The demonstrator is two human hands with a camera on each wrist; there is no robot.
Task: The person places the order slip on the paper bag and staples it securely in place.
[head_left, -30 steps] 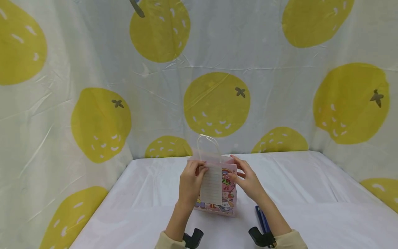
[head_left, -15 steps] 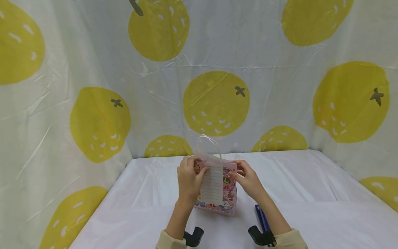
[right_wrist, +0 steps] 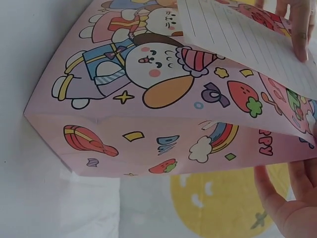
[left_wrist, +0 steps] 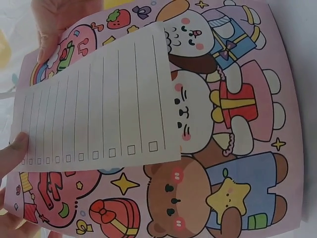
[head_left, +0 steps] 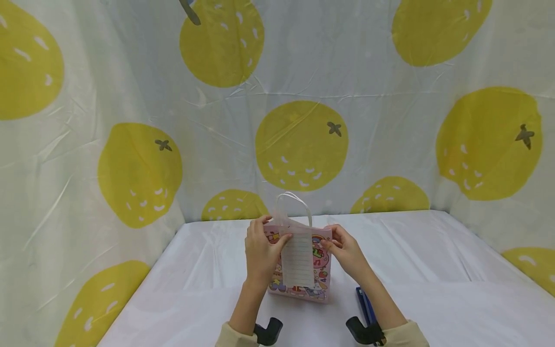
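Two pale cuffs are showing nearest us, a black wrist device beside each, and just past the right one a blue object is lying partly hidden. Farther in, we are seeing the left hand pinching the lined sheet against the pink bag, thumb on the paper's edge, fingers bending behind the bag's top. The right hand is pinching the bag's upper right edge, thumb on the printed front, its fingers behind and only narrowly apart from it. Between both hands the bag is standing nearly upright, the sheet covering the middle of its front. Against half a second ago, we are finding the left fingers sitting farther left, so more of the bag's upper left corner is showing; the sheet is lying slightly farther right, and the white handle is looping a little lower. The right hand is keeping almost the same place. Beneath, a white tablecloth is stretching back towards a fruit-print curtain.
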